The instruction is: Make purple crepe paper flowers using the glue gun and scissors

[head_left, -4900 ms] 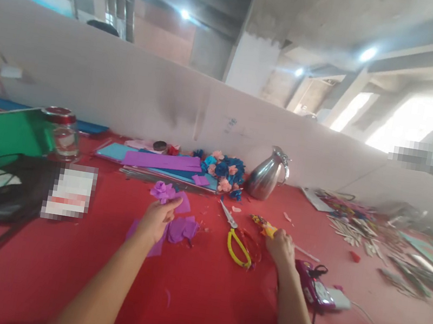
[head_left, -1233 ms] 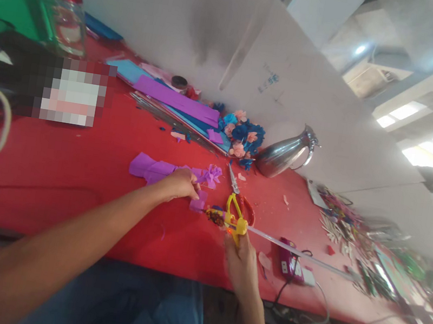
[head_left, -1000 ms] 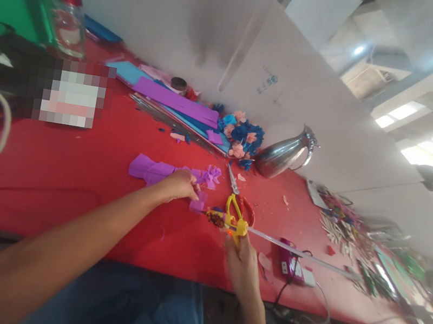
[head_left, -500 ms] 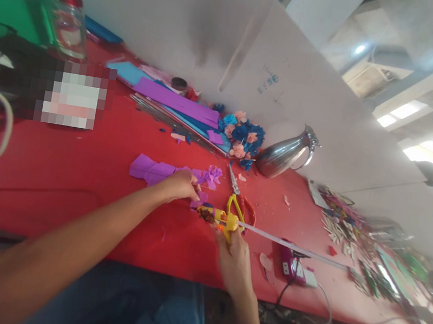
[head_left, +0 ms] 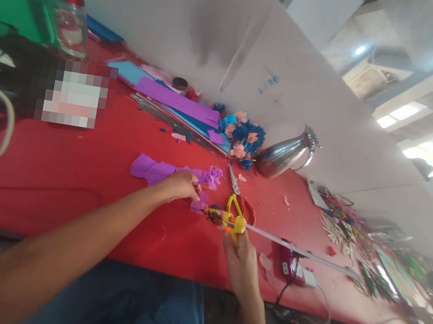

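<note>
My right hand [head_left: 242, 259] is wrapped round the handle of a yellow hot glue gun [head_left: 228, 218], whose nozzle points left. A long pale glue stick [head_left: 297, 247] runs out of its back end. My left hand [head_left: 183, 185] is closed, its fingertips pinching a small piece of purple paper [head_left: 199, 203] close to the nozzle. Just beyond those fingers is a ruffled purple paper flower [head_left: 213, 177]; whether the same hand grips its stem is hidden. More purple paper strips [head_left: 149, 169] lie behind the left hand. Scissors [head_left: 235, 181] with yellow and red handles rest past the gun.
Along the wall lie purple paper sheets [head_left: 176, 102], a bunch of blue and pink paper flowers [head_left: 245, 134] and a steel jug [head_left: 283, 153]. A purple power box [head_left: 291, 262] with cables sits right on the red table [head_left: 86, 179]. A red-lidded jar [head_left: 69, 24] stands left.
My right hand has drawn the glue gun a little to the right, so the nozzle is farther from my left fingers. The left hand stays in place, and more of the purple piece shows.
</note>
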Demonstrator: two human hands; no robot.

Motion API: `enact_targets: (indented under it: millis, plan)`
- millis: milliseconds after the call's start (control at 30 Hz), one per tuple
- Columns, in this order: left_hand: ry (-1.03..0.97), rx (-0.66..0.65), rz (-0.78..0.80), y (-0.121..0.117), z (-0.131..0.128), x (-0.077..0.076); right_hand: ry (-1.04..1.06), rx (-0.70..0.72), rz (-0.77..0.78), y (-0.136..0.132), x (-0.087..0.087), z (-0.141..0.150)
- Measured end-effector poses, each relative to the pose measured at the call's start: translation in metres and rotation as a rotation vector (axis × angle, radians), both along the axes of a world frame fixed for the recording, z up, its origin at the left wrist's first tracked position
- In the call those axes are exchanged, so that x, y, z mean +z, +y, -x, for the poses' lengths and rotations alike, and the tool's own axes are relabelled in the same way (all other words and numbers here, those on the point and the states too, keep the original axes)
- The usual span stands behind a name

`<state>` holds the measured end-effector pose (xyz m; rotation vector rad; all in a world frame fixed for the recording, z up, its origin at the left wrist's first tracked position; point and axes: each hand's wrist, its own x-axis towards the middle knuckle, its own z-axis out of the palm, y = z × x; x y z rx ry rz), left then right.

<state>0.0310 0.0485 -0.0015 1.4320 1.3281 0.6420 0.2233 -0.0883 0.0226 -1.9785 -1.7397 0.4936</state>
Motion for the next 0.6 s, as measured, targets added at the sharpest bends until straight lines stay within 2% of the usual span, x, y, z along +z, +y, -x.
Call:
enact_targets:
  millis: [400, 500, 600]
  plan:
    - [-0.013, 0.027, 0.042, -0.003, 0.000, 0.005, -0.011, -0.020, -0.002, -0.004, 0.000, -0.008]
    - [-0.059, 0.044, 0.065, -0.005, 0.001, 0.010, 0.087, -0.036, -0.027, 0.003, 0.001, -0.017]
    - [-0.194, 0.045, 0.114, -0.005, 0.003, 0.015, 0.303, -0.072, -0.059, 0.029, 0.001, -0.032]
